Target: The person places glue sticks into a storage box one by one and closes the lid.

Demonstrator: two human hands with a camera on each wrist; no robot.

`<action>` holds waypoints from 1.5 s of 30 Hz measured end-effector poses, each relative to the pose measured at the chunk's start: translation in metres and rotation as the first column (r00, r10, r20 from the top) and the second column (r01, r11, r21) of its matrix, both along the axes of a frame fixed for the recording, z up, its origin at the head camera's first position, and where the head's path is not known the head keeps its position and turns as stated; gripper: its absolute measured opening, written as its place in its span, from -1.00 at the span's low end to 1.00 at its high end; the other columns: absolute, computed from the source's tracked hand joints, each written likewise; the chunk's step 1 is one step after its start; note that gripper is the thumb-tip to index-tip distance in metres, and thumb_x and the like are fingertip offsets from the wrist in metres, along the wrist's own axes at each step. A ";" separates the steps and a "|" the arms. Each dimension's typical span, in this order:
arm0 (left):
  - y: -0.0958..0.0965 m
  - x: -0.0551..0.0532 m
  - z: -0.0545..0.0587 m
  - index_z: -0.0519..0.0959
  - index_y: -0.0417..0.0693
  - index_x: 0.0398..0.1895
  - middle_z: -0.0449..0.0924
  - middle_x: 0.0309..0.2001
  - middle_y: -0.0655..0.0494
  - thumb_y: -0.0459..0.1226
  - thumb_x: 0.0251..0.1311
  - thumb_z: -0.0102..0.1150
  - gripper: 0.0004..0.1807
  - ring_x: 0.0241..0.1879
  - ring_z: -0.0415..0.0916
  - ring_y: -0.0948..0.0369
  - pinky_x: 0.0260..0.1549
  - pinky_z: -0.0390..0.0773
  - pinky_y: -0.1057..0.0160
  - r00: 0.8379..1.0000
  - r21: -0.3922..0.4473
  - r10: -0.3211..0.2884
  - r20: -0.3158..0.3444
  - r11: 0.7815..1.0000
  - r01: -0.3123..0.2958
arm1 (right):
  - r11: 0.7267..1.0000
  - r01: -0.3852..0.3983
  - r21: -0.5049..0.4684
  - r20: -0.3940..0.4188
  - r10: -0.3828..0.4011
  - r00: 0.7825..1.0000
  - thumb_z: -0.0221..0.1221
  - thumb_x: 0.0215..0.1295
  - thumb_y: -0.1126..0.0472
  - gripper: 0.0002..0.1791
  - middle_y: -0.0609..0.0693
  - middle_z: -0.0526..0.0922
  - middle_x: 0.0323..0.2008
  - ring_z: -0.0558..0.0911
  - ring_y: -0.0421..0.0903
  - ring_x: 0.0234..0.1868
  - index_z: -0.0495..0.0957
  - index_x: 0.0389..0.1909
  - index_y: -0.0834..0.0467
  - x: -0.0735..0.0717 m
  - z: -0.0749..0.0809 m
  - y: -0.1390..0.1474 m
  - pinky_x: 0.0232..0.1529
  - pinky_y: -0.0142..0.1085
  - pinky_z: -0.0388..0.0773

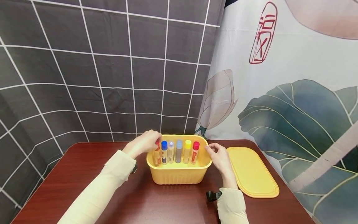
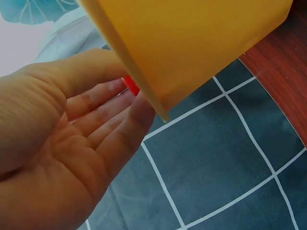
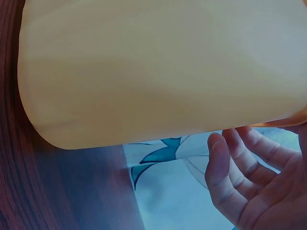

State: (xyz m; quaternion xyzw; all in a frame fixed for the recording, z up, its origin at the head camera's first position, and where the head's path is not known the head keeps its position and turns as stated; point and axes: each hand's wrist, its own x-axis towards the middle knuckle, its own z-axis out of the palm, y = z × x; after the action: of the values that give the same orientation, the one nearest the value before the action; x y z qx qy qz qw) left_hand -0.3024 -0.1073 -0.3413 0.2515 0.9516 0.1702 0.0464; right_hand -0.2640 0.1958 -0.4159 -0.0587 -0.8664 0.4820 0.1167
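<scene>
A yellow plastic bin stands on the table with several upright glue sticks in a row inside. Their caps are red, blue, pale lavender, grey-blue, yellow and red. Over the bin's left end, my left hand pinches the leftmost red-capped glue stick; in the left wrist view its red cap shows between the fingers beside the rim. My right hand holds the bin's right rim with thumb and fingertips. The bin's wall fills much of the right wrist view and partly hides the right fingers.
To the right of the bin a flat yellow lid lies on the reddish-brown table. A dark grid-patterned cloth hangs behind the table. A white cloth with leaf and flower prints hangs on the right.
</scene>
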 end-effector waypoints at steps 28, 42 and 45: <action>0.011 0.001 -0.009 0.54 -0.17 -0.15 0.59 -0.33 0.00 -0.45 0.07 0.37 -0.72 -0.28 0.60 0.08 -0.21 0.64 0.11 1.000 -0.035 -0.002 -0.031 0.999 0.001 | 1.000 0.003 -0.023 0.015 -0.002 1.000 0.21 0.35 0.06 -0.69 0.09 0.56 -0.37 0.50 0.02 -0.32 0.62 -0.13 0.25 0.000 0.000 0.000 -0.35 -0.29 0.47; 0.004 0.017 -0.007 0.47 -0.17 0.19 0.54 0.04 -0.10 -0.37 0.11 0.38 -0.46 0.06 0.48 -0.03 0.12 0.45 -0.01 0.994 0.045 0.085 -0.061 0.996 -0.083 | 0.999 -0.002 -0.034 0.003 0.002 1.000 0.22 0.34 0.07 -0.68 0.10 0.55 -0.38 0.50 0.02 -0.32 0.61 -0.13 0.27 -0.002 -0.002 -0.001 -0.36 -0.31 0.46; 0.000 0.024 -0.007 0.45 -0.17 0.22 0.53 0.06 -0.10 -0.35 0.11 0.39 -0.43 0.08 0.47 -0.04 0.14 0.43 -0.03 0.991 0.093 0.091 -0.102 0.992 -0.082 | 0.999 -0.003 -0.038 0.008 0.003 1.000 0.21 0.35 0.06 -0.68 0.10 0.54 -0.39 0.49 0.02 -0.33 0.61 -0.13 0.27 -0.001 -0.002 -0.001 -0.37 -0.30 0.46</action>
State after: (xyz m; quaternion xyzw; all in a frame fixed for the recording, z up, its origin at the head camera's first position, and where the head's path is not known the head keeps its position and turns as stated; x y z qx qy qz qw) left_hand -0.2788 -0.1078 -0.3488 0.2204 0.9543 0.2006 -0.0231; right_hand -0.2653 0.1949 -0.4181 -0.0615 -0.8577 0.4981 0.1115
